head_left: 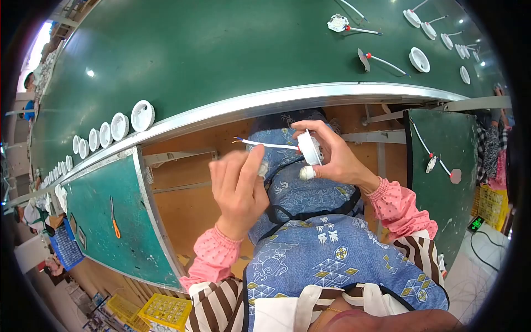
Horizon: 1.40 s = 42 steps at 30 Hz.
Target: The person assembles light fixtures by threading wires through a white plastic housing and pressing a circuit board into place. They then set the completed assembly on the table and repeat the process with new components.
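My right hand (334, 155) grips a round white housing (308, 148) by its rim, above my lap, with a white wrap on the thumb. A white cable (276, 145) with a red piece at its base comes out of the housing toward the left and ends in thin bare-tipped wires. Beside that cable is my left hand (238, 180), fingers raised and bent, the index fingertip near or against the cable. Something whitish shows at my left thumb. Whether the left fingers pinch anything is hard to see.
White round housings (142, 115) line the green belt's (210, 50) left edge. Cabled plates (338, 23) and more housings (420, 60) lie at the upper right. Orange-handled scissors (115, 227) rest on the left side table (99, 193). Two cabled pieces (431, 164) lie on the right one.
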Each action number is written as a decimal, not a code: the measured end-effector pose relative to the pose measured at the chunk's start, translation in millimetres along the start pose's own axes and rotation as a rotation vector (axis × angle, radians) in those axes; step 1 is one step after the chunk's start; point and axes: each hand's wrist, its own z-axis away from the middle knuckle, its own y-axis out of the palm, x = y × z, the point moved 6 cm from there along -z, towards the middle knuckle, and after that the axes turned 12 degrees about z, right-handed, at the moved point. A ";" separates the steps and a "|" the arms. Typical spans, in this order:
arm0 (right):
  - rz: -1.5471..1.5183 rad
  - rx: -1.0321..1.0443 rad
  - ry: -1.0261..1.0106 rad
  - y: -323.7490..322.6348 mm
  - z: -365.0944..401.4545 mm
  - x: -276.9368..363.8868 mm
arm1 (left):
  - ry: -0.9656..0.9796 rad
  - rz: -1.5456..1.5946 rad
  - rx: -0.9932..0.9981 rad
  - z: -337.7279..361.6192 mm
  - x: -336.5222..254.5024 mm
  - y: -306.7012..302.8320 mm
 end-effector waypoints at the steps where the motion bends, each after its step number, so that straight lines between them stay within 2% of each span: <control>1: 0.043 -0.018 0.004 -1.5 0.7 1.4 | -0.069 0.054 -0.021 5.7 0.3 -1.6; 4: 0.495 -0.083 -0.194 -0.2 -1.4 18.0 | -0.446 0.458 0.069 15.2 0.7 25.3; 5: 0.562 -0.101 -0.247 3.4 -1.5 23.7 | -0.559 0.605 0.095 14.1 0.0 37.5; 8: 0.744 -0.164 -0.390 13.8 0.7 35.6 | -0.696 0.958 0.112 26.0 15.9 75.0; 12: 0.882 -0.228 -0.381 1.2 10.6 69.0 | -0.759 1.382 -0.027 26.7 25.2 82.5; 15: 0.710 -0.340 -0.221 -14.4 28.6 63.5 | -0.736 1.408 -0.045 29.0 28.1 83.5; 16: 0.684 -0.450 -0.260 -13.7 30.3 66.0 | -0.731 1.398 -0.050 28.6 26.6 84.3; 19: 0.710 -0.565 -0.305 -11.0 33.2 56.2 | -0.728 1.356 -0.066 25.2 19.0 89.5; 22: 0.691 -0.607 -0.317 -8.5 32.0 48.8 | -0.758 1.260 -0.087 24.2 12.8 92.2; 25: 0.858 -0.656 -0.379 -4.6 28.8 49.4 | -0.790 1.147 -0.107 26.7 10.6 92.7; 28: 0.892 -0.650 -0.395 -3.3 23.7 46.0 | -0.814 1.098 -0.175 26.4 15.6 95.3; 31: 0.806 -0.731 -0.328 -4.2 19.7 42.2 | -0.838 1.073 -0.215 26.9 19.8 94.4; 34: 0.673 -0.714 -0.184 -6.0 18.0 43.0 | -0.857 1.078 -0.240 26.7 20.2 91.3; 37: 0.520 -0.536 -0.075 -5.2 11.2 28.3 | -0.896 1.109 -0.243 28.8 21.6 92.5; 42: 0.422 -0.445 -0.036 -4.5 5.5 17.5 | -0.925 1.234 -0.245 30.7 21.3 96.7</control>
